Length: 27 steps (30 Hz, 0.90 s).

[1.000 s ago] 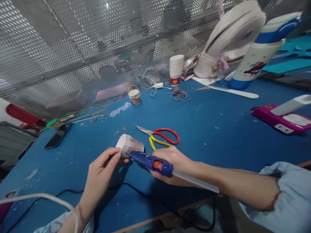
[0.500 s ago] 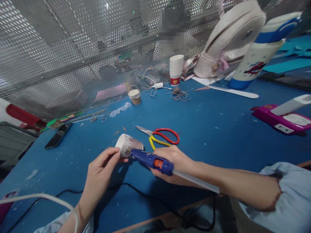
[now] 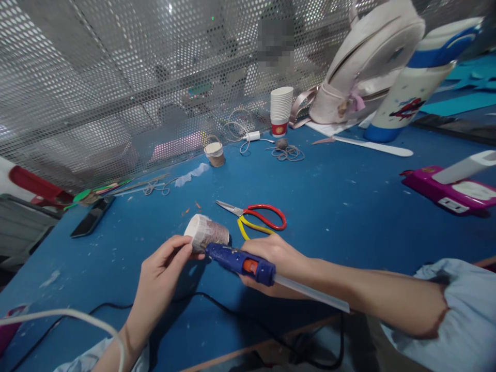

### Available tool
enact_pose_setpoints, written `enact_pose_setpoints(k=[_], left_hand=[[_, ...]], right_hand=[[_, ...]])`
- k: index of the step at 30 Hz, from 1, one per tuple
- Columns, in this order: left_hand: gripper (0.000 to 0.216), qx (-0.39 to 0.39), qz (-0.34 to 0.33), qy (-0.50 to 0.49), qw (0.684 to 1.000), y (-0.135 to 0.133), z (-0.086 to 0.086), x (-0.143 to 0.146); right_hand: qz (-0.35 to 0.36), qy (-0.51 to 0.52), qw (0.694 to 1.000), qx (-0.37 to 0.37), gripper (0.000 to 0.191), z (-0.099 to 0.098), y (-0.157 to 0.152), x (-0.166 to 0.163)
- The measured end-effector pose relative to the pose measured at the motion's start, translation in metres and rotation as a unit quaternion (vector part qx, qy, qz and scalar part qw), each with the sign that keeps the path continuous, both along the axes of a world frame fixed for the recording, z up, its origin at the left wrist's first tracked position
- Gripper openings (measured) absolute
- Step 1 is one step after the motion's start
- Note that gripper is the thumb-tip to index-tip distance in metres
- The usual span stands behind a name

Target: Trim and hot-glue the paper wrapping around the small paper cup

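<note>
A paper cup point(image 3: 209, 232), partly wrapped in twine and whitish material, lies tipped on its side, its mouth toward the left. My left hand point(image 3: 166, 263) pinches the cup near its rim, thumb in front. In my right hand point(image 3: 271, 258) is a blue hot glue gun point(image 3: 236, 260) with a clear glue stick point(image 3: 310, 293) sticking out of its back. The gun's nozzle is at the cup's lower side; whether it touches cannot be made out. Just beyond my right hand lie scissors point(image 3: 248, 213) with one red and one yellow handle.
At the back stand a small wrapped cup point(image 3: 215, 155), stacked paper cups point(image 3: 280, 111), a twine bundle point(image 3: 284, 147), a bag point(image 3: 364, 67) and a bottle point(image 3: 406, 88). A phone point(image 3: 93, 216) lies left, a magenta power strip point(image 3: 445, 191) right. A black cable point(image 3: 201, 294) crosses the front.
The glue gun's nozzle has shifted slightly down and left along the cup, with my right hand following. My left hand and the cup stay nearly where they were.
</note>
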<state>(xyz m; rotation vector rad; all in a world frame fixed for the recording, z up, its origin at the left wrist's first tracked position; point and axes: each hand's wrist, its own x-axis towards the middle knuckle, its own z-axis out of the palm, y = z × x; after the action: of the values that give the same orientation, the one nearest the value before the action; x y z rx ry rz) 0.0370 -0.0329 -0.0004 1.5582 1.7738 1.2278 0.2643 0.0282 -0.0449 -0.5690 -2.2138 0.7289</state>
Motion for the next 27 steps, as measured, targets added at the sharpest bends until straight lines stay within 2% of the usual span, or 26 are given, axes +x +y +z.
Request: enact_pose_setpoints(k=[11,18,27], left_hand=[[0.027,-0.013,-0.005,-0.032,0.999,0.000,-0.003,-0.002],[0.028,-0.027,0.017,-0.083,0.996,0.000,-0.004,-0.005],[0.026,-0.013,0.046,-0.062,0.997,0.001,0.000,-0.001]], right_hand=[[-0.021,0.015,1.000,-0.011,0.014,0.007,0.000,0.003],[0.012,0.005,0.999,-0.035,0.012,0.019,-0.001,0.007],[0.043,0.063,0.997,-0.011,0.009,0.006,0.002,0.005]])
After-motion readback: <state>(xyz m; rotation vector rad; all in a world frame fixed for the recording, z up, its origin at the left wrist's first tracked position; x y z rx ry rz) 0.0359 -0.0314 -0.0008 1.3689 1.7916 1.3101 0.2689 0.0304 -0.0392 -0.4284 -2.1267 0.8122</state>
